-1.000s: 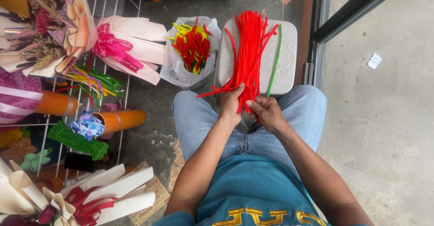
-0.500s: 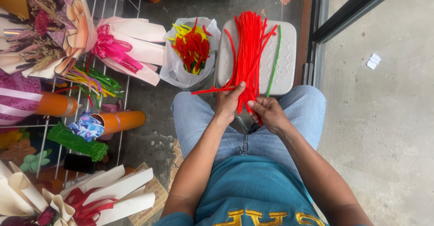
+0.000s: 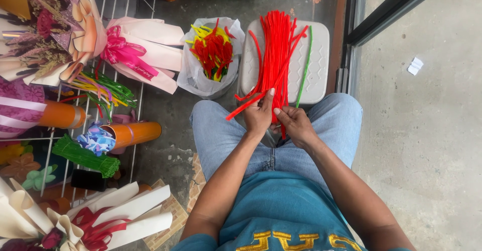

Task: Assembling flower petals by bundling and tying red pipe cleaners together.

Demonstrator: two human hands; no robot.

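Note:
A thick bundle of red pipe cleaners (image 3: 275, 50) lies on a pale plastic stool (image 3: 319, 55) in front of my knees, with one green pipe cleaner (image 3: 304, 67) beside it. My left hand (image 3: 259, 114) pinches a bent red pipe cleaner (image 3: 245, 106) that sticks out to the left. My right hand (image 3: 295, 124) grips the lower ends of red pipe cleaners just right of it. Both hands rest over my lap in blue jeans.
A white plastic bag (image 3: 198, 80) holds red and yellow pipe-cleaner pieces. On the left stand paper-wrapped bouquets (image 3: 145, 50), orange tubes (image 3: 133, 133), a green pipe cleaner bundle (image 3: 83, 156) and a white wire rack (image 3: 60, 145). A door track (image 3: 346, 40) borders bare concrete on the right.
My left hand has drawn the bent red pipe cleaner slightly further left and up from the bundle. My right hand has stayed at the lower ends.

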